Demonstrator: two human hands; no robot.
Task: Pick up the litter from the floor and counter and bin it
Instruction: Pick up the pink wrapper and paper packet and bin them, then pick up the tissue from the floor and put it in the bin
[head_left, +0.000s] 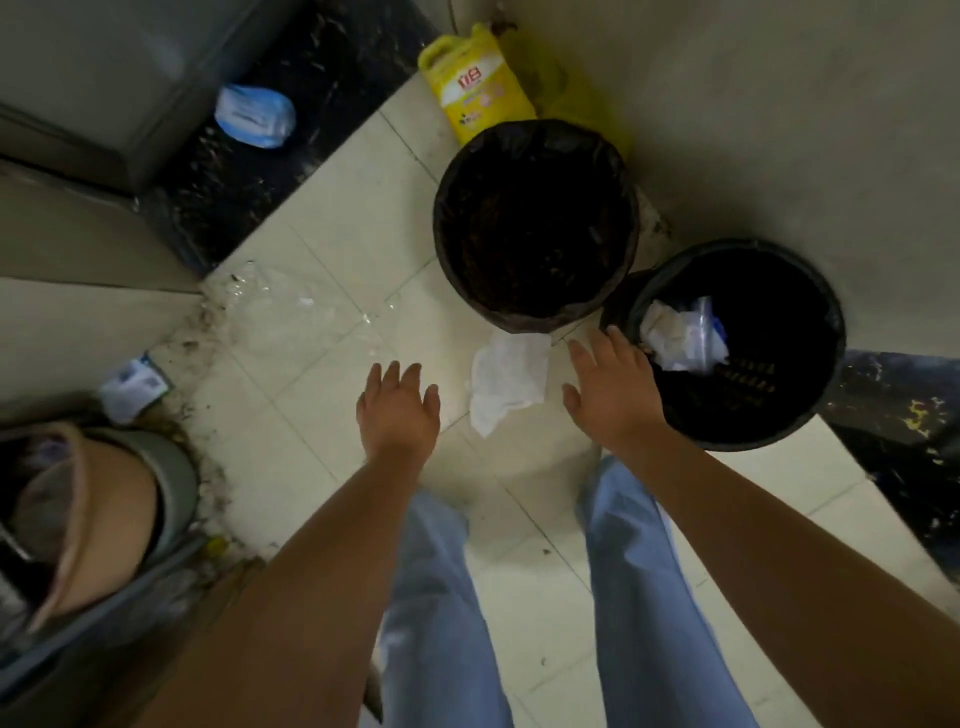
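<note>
A crumpled white tissue (506, 379) lies on the pale floor tiles between my two hands, just below a large black-lined bin (535, 223). My left hand (397, 410) hovers to the tissue's left, fingers apart and holding nothing. To the tissue's right, my right hand (610, 387) is also open and empty, beside the rim of a smaller black bin (737, 343) that holds white tissue and a clear plastic bag. A clear plastic sheet (291, 306) lies on the floor at left. A blue-white wrapper (254, 115) rests on the dark ledge.
A yellow detergent jug (475, 85) and a yellow bag stand in the corner behind the large bin. A small printed packet (134, 383) lies by the dirty wall edge. At lower left stands a grey container (104, 519). My legs in blue trousers are below.
</note>
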